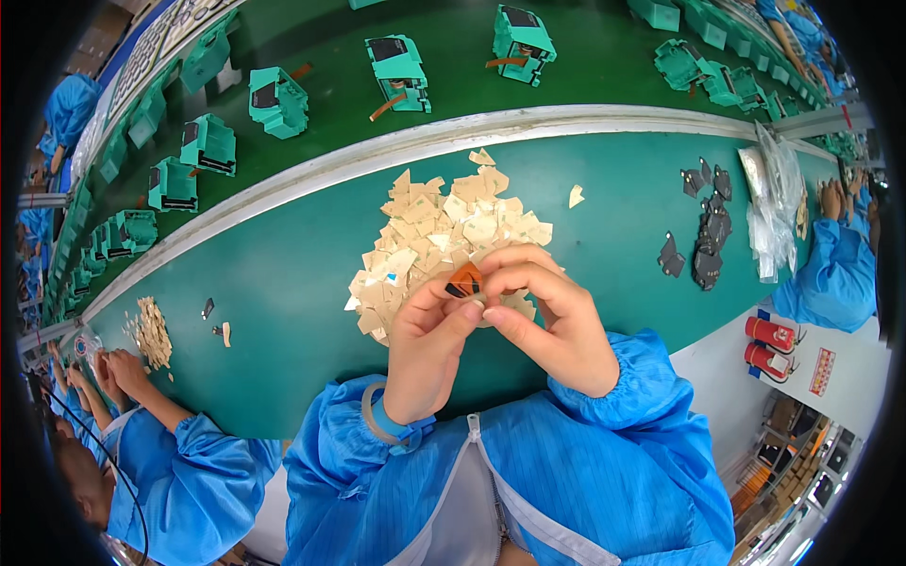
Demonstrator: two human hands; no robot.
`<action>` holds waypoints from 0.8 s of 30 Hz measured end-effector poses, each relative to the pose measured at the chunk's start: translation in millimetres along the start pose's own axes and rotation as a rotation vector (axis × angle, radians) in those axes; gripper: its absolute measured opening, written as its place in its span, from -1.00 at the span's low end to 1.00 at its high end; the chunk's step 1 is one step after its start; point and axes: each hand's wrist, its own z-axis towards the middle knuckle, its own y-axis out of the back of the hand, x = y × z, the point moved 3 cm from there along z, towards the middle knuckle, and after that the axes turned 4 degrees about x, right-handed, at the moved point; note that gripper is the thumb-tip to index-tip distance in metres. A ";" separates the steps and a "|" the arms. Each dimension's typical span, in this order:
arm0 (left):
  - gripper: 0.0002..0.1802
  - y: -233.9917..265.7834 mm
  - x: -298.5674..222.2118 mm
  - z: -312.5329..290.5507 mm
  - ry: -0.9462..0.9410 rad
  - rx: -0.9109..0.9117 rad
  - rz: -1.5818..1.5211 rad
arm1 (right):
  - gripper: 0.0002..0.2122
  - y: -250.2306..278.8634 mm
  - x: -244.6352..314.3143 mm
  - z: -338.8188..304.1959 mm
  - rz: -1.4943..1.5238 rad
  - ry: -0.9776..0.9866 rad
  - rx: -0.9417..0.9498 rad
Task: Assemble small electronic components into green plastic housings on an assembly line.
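Observation:
A small piece of orange-brown flexible circuit film with a dark part is pinched in my left hand, between thumb and fingers. My right hand meets it from the other side, its thumb and forefinger pressed close to the film's edge. Whether the right fingertips grip the film itself or a tiny piece at it, I cannot tell. Just beyond both hands spreads a heap of cream-coloured paper-like pieces, partly hidden by my fingers. One loose cream piece lies to the right of the heap.
Black plastic parts and clear plastic bags lie on the right of the green table. Beyond a metal rail, green housings stand on a belt. Co-workers in blue sit left and right.

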 end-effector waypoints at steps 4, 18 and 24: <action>-0.70 -6.6 4.1 -4.0 -0.051 0.017 0.040 | -0.90 5.6 -4.7 -6.9 0.021 -0.164 -0.044; -0.72 4.3 -16.0 -7.2 -0.157 0.224 0.471 | -0.77 11.4 12.0 -1.5 -0.483 0.165 0.088; -0.72 1.2 -20.7 -8.4 -0.164 0.316 0.397 | -0.75 16.2 9.9 -4.4 -0.528 0.167 0.072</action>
